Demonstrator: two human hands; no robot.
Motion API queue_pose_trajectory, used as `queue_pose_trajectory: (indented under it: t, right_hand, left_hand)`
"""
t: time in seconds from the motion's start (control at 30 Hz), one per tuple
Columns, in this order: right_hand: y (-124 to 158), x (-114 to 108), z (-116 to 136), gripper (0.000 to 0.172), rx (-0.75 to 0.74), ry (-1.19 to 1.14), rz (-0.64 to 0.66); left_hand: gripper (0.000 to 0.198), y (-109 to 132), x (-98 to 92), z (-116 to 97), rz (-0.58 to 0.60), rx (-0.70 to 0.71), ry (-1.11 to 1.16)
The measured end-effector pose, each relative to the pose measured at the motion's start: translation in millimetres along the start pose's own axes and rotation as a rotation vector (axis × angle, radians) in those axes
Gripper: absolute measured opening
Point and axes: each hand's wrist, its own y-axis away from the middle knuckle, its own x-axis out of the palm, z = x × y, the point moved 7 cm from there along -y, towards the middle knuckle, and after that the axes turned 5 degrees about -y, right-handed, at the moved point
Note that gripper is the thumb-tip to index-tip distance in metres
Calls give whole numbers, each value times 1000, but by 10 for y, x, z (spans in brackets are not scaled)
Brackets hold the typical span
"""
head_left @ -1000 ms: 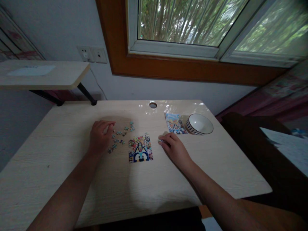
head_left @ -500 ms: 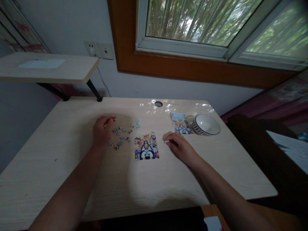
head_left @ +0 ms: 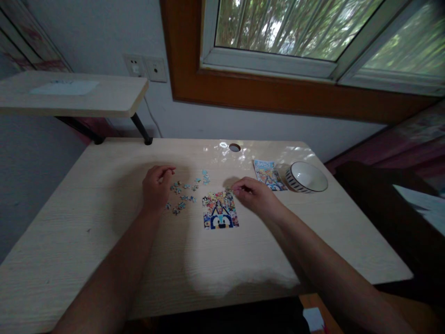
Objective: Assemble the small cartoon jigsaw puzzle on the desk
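Observation:
A partly assembled jigsaw puzzle (head_left: 221,213) with a blue cartoon dog face lies flat on the table. At its top right corner my right hand (head_left: 253,195) is closed in a pinch on a small puzzle piece (head_left: 229,189), mostly covered by the fingertips. My left hand (head_left: 158,188) rests on the table to the left, its fingers curled in and no object showing in them. Loose puzzle pieces (head_left: 182,203) are scattered between that hand and the puzzle, with a few light blue pieces (head_left: 206,176) farther back.
Behind my right hand lies a printed picture sheet (head_left: 270,176), beside a white bowl (head_left: 308,177) with a striped outside. A raised shelf (head_left: 114,98) stands over the table's (head_left: 278,260) back left. Near the back edge is a round cable hole (head_left: 234,147).
My right hand has moved left and away from me, from beside the puzzle to its top right corner. My left hand stays by the loose pieces. The whole view has shifted slightly.

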Motion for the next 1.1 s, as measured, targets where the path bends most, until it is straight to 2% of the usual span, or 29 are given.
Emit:
queue_pose_trajectory:
  t: [0.1,0.27,0.43,0.53,0.73,0.93,1.1]
  right_hand:
    - [-230,219,77,11,4,-66,3]
    - [-538,645,211,11,-19,-135,122]
    - [-666,792,270,16,-88,-75,148]
    - [-681,739,253,17,-121,-57,126]
    - [-599,450,145,22,-84,-31,36]
    - [-328,90,-34,18,-29,33,-109]
    - [-110,-106,-253,18,39,-13,-155]
  left_hand:
    - [21,-10,-6,-20,-6,7,0]
    - [21,-28,-39,-47,-37,28,4]
    - [21,-41,-60,-26,-72,16,50]
    - [20,-44,-64,0,-90,1,70]
    - [20,-48,-51,7,-72,-1,34]
    - [20,-49,-63,26,-92,-16,100]
    - [20,-35,-50,82,-97,-61,136]
